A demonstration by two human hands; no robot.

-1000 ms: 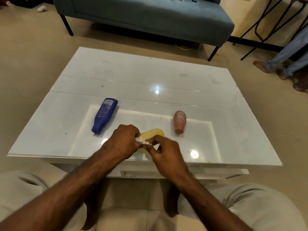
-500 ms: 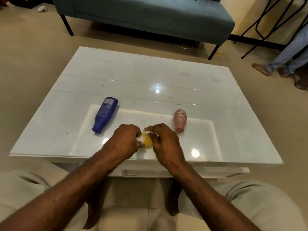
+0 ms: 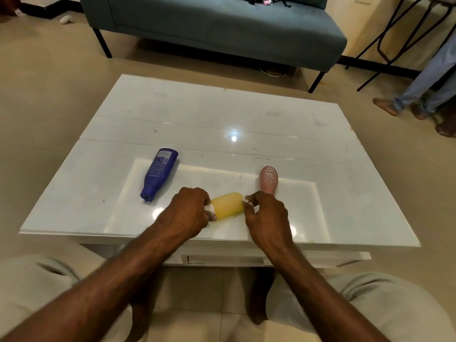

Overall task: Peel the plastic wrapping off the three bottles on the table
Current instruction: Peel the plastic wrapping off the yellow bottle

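A yellow bottle [image 3: 227, 205] lies on its side near the front edge of the white table [image 3: 222, 114]. My left hand [image 3: 190, 211] grips its white cap end. My right hand [image 3: 265, 213] pinches a small white scrap of wrapping [image 3: 245, 200] at the bottle's other end. A blue bottle [image 3: 159, 172] lies on its side to the left, cap toward me. A pink bottle [image 3: 269, 180] with white line markings lies to the right, just behind my right hand.
A grey-blue sofa [image 3: 222, 28] stands beyond the table. At the far right are another person's legs and feet [image 3: 419, 95] and black metal chair legs [image 3: 385, 45]. My knees sit below the table's front edge.
My right hand moved rightward along the yellow bottle to its far end, pulling the wrapping scrap, so more of the bare yellow body now shows. My left hand stayed on the cap end.
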